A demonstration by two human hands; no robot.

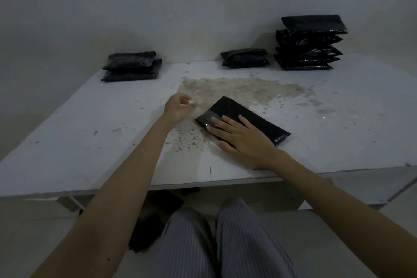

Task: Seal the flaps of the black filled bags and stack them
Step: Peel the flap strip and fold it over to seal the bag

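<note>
On the wide, stained white desk, a tall stack of glossy black filled bags stands at the far right, with a low pile of black bags beside it and another short pile of black bags at the far left. The flat black plastic bag being sealed lies near the desk's front middle under the right hand, its fingers straight and pressing the flap. The left hand hovers beside it with a curled, narrow grip, apparently pinching a small pale strip; to seal well, I judge the flap should be smoothed flat from end to end.
</note>
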